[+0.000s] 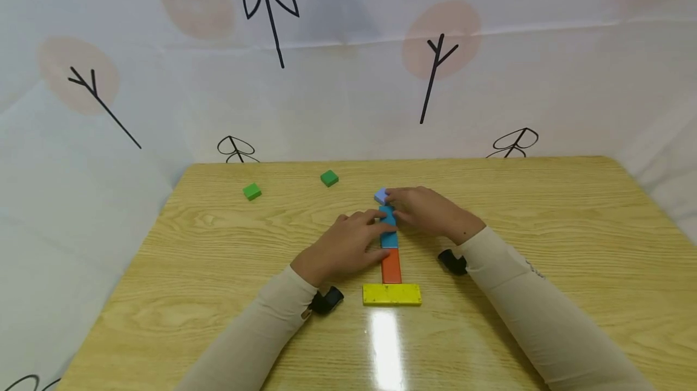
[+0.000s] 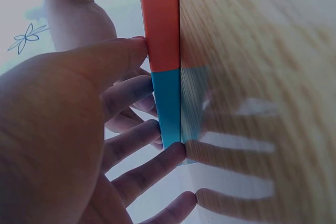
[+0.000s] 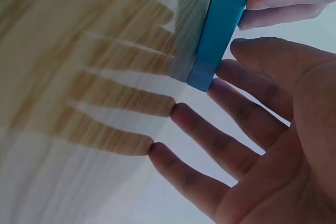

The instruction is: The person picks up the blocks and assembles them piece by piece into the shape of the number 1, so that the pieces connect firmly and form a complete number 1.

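Observation:
A row of flat blocks runs away from the person: a yellow block [image 1: 392,295] crosswise at the near end, then a red block [image 1: 391,266], a blue block [image 1: 389,239] and a small periwinkle block [image 1: 380,196]. My left hand [image 1: 345,244] spreads over the row, its thumb at the red block's edge and its fingertips on and beside the blue one. From the right, my right hand [image 1: 427,212] reaches to the far end. In the right wrist view, two nearly straight fingers touch the periwinkle block [image 3: 201,75], while other fingertips rest on the table.
Two small green blocks lie toward the back of the wooden table [image 1: 218,258]: a light green block [image 1: 252,191] and a dark green block [image 1: 329,178]. A white patterned cloth [image 1: 348,94] hangs behind the table's far edge. Each wrist carries a black camera.

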A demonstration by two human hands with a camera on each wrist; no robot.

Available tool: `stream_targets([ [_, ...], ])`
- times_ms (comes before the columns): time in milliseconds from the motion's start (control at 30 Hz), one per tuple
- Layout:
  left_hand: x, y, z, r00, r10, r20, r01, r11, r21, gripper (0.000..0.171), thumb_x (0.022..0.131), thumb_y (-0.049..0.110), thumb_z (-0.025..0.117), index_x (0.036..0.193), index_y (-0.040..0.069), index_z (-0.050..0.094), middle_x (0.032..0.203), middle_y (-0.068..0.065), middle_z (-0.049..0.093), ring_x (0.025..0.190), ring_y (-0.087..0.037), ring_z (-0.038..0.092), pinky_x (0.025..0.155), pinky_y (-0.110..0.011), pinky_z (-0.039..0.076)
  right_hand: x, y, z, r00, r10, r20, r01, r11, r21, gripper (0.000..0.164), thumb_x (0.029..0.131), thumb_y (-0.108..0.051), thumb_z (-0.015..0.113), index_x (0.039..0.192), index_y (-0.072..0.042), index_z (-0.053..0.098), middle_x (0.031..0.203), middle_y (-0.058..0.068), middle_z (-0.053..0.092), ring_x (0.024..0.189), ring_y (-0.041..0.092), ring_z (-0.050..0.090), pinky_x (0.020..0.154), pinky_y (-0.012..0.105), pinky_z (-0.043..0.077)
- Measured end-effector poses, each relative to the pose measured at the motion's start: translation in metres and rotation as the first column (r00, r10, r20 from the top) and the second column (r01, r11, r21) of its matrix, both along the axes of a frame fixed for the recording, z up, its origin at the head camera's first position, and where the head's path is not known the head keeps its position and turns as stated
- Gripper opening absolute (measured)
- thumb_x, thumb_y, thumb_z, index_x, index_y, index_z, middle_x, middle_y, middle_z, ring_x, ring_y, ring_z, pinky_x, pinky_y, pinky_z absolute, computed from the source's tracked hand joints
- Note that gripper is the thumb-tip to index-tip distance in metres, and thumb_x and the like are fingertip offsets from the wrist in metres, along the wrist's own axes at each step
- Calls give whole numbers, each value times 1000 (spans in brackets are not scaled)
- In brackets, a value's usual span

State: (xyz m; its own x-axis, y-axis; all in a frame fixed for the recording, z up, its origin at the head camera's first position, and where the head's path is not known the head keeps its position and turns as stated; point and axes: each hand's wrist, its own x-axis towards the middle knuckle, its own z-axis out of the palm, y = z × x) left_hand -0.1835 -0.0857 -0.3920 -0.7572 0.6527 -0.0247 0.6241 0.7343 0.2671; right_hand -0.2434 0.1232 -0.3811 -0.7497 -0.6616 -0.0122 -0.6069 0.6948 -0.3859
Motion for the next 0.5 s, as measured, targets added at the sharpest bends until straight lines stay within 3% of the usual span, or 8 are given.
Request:
stream_targets([
  [333,0,-1,1,1000,3,15,-3,1000,-2,48,102,47,52,146,28,52,155,0,43,141,-20,45,106,-52,42,-1,0,-1,1000,-9,-15,9,1000,-13,38,100,-13,62,135,1,60,136,18,63,123,34,62,102,49,50],
  [500,0,-1,1,1000,1,15,-1,1000,0,48,102,47,52,146,28,53,155,0,43,141,-21,45,106,-52,42,0,0,-1,1000,0,-17,-1,1000,-21,34,99,-10,62,131,1,63,141,19,58,125,36,61,101,49,50],
])
